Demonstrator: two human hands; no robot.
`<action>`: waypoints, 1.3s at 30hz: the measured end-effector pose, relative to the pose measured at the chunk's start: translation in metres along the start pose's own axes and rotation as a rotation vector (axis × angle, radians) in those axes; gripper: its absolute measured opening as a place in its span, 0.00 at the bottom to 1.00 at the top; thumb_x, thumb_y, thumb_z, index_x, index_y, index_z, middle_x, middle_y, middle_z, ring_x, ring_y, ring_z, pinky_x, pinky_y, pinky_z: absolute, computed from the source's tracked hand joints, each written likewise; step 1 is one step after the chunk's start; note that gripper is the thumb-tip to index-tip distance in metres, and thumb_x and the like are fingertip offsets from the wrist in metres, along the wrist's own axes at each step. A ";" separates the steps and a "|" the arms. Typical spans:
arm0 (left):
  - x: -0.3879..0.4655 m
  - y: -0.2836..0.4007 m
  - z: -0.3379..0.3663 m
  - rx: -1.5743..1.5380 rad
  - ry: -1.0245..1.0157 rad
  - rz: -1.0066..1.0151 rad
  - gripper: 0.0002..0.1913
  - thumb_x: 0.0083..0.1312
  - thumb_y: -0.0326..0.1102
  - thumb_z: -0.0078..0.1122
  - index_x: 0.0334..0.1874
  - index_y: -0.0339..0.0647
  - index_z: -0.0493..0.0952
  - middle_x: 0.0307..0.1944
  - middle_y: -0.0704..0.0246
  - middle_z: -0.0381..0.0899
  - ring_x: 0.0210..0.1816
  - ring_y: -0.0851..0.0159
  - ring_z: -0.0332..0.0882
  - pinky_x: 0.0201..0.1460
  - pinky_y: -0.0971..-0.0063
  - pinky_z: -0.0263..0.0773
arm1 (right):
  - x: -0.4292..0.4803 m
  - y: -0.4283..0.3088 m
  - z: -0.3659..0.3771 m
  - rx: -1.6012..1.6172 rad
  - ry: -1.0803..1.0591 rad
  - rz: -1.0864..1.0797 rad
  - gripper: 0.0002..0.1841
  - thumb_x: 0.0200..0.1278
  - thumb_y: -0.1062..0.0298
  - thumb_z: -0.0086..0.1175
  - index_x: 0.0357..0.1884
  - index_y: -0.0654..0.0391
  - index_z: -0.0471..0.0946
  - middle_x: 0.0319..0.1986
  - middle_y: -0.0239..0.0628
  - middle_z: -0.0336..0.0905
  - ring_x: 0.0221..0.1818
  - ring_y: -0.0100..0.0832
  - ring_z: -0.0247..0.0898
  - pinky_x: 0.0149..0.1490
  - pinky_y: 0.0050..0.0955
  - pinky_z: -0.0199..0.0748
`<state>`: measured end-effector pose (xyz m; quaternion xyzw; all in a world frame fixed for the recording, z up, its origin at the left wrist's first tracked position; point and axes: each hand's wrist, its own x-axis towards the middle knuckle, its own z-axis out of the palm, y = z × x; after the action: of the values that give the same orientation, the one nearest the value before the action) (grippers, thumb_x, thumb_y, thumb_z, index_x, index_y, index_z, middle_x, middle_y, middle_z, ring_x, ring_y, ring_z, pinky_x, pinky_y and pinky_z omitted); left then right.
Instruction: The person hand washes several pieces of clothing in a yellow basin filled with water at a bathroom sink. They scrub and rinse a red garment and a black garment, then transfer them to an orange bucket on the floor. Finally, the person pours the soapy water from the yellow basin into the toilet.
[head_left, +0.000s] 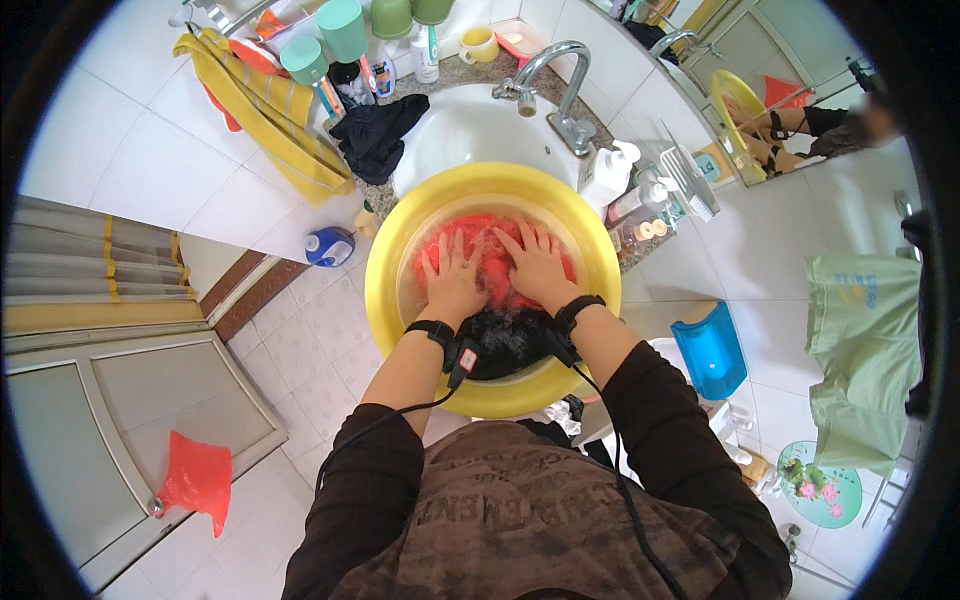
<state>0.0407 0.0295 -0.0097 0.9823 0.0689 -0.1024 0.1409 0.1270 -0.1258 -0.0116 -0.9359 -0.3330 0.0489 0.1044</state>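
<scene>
A yellow plastic basin (381, 289) stands in front of me, partly over the near side of the white sink. Inside it, red fabric (493, 264) lies wet in water, and dark fabric (501, 349) sits on the side closer to my body. My left hand (454, 279) rests flat on the left part of the red fabric, fingers spread. On the right part, my right hand (538, 268) presses down palm-first, its fingers also apart. Neither hand is closed around the fabric. Black bands with cables circle both wrists.
Behind the basin are the white sink (469, 124) and a chrome faucet (574, 90). Pump bottles (609, 176) crowd the counter at right. A black cloth (379, 135) drapes over the counter's left edge, near a yellow towel (259, 112). A blue detergent bottle (330, 247) stands lower left.
</scene>
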 end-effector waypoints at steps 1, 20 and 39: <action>0.005 -0.002 0.001 -0.007 0.008 0.001 0.44 0.52 0.49 0.63 0.73 0.58 0.56 0.76 0.59 0.42 0.77 0.48 0.32 0.70 0.35 0.31 | 0.000 0.000 0.003 0.000 -0.070 0.028 0.34 0.57 0.65 0.51 0.69 0.35 0.61 0.68 0.44 0.54 0.71 0.50 0.44 0.71 0.57 0.39; 0.013 0.008 -0.095 -1.177 -0.036 0.222 0.24 0.60 0.30 0.66 0.60 0.42 0.73 0.50 0.71 0.80 0.53 0.71 0.76 0.60 0.75 0.68 | 0.002 -0.030 -0.225 1.337 -0.354 0.109 0.15 0.56 0.74 0.58 0.46 0.58 0.71 0.40 0.30 0.78 0.43 0.22 0.73 0.47 0.22 0.73; 0.025 -0.009 -0.130 -1.240 -0.057 -0.026 0.17 0.57 0.30 0.60 0.50 0.40 0.72 0.42 0.65 0.78 0.44 0.65 0.78 0.48 0.73 0.73 | 0.003 -0.013 -0.159 0.883 -0.045 0.048 0.27 0.54 0.74 0.58 0.57 0.54 0.64 0.46 0.37 0.76 0.47 0.25 0.73 0.50 0.26 0.72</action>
<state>0.0874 0.0789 0.1043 0.7137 0.1239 -0.0714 0.6857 0.1468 -0.1405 0.1462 -0.8077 -0.2605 0.2091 0.4859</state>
